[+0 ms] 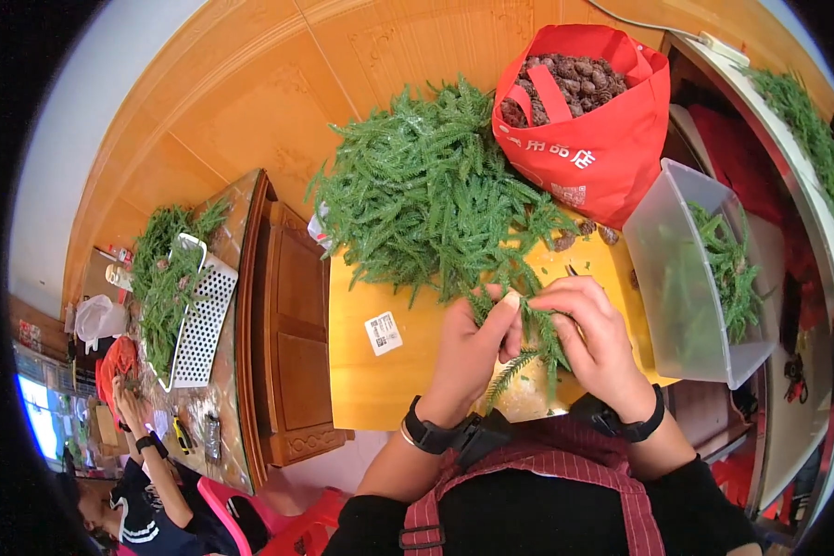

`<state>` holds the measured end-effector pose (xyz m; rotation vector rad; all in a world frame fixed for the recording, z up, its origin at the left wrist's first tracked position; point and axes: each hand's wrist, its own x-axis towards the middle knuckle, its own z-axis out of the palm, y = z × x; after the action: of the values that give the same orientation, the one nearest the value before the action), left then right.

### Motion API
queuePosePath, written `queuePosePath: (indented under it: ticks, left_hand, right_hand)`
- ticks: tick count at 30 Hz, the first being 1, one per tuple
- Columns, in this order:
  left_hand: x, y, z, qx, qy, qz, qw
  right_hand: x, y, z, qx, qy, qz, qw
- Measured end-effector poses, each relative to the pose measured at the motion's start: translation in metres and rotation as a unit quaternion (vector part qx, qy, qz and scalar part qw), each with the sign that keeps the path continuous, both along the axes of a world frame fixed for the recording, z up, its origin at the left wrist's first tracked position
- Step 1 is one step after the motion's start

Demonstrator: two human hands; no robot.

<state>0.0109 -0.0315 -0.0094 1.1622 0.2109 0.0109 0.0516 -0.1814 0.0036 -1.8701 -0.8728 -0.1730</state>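
Observation:
Between my two hands, over the near part of the yellow table (366,371), is a green artificial pine sprig (544,338). My left hand (473,347) pinches it near its upper end, thumb on top. My right hand (591,326) closes on the same sprig from the other side, its fingertips beside the left thumb. The sprig's needled branches hang down below the hands. Just beyond them rises a big heap of similar green sprigs (417,195), and some reach toward my fingers. A few loose pine cones (563,241) lie right of the heap.
A red bag (588,153) full of pine cones stands at the back right. Beside it a clear plastic bin (663,278) holds some sprigs. A white label (384,334) lies on the table. At the left, another person (144,500) works by a table with a white perforated basket (204,315).

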Motion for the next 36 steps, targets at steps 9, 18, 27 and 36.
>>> queuePosePath:
  ticks: [9, 18, 27, 36]
  left_hand:
    - [-0.002, -0.01, -0.001, 0.048, -0.014, 0.079, 0.996]
    - [0.004, -0.013, -0.024, 0.316, -0.156, 0.14, 0.925]
    - [0.005, -0.008, -0.016, 0.418, -0.222, 0.126, 0.872]
    - [0.006, 0.007, -0.008, 0.437, -0.279, 0.036, 0.854]
  right_hand:
    - [-0.01, 0.005, 0.001, -0.063, -0.126, -0.097, 0.985]
    - [-0.002, 0.013, -0.008, -0.138, -0.205, -0.184, 0.951]
    - [0.0, 0.011, -0.011, -0.087, -0.133, -0.168, 0.973]
    - [0.0, 0.002, -0.006, -0.049, 0.075, -0.092, 0.992]
